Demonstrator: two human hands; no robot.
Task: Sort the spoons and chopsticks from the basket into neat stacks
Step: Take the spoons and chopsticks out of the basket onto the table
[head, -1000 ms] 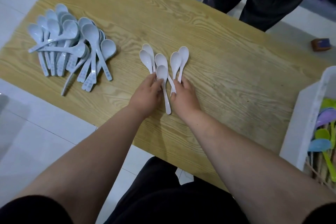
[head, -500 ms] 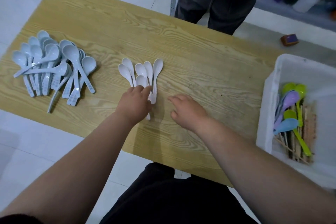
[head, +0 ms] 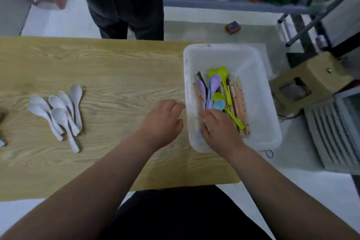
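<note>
- The wooden surface (head: 116, 68) fills the view from 9 o'clock to just past centre.
- A person in dark trousers (head: 126, 6) stands beyond its far edge, at 12 o'clock.
- The white plastic basket (head: 261, 84) sits at the surface's 3 o'clock end.
- The left hand (head: 161, 121) is over the surface just beside the basket's 9 o'clock wall, fingers loosely curled and holding nothing.
- The right hand (head: 218, 126) is inside the basket at its 7 o'clock corner. Its fingers bend down onto the utensil handles; whether they actually grip one cannot be told.
- Six white spoons (head: 58, 115) lie in a loose overlapping cluster on the surface at 9 o'clock, bowls towards 11 o'clock, well apart from both hands.
- Wooden chopsticks (head: 237, 99) lie lengthwise in the basket, along its 3 o'clock side.
- Coloured spoons (head: 214, 84), green, purple and blue, lie on and beside the chopsticks.
- A small box (head: 232, 27) rests on the floor at 1 o'clock.
</note>
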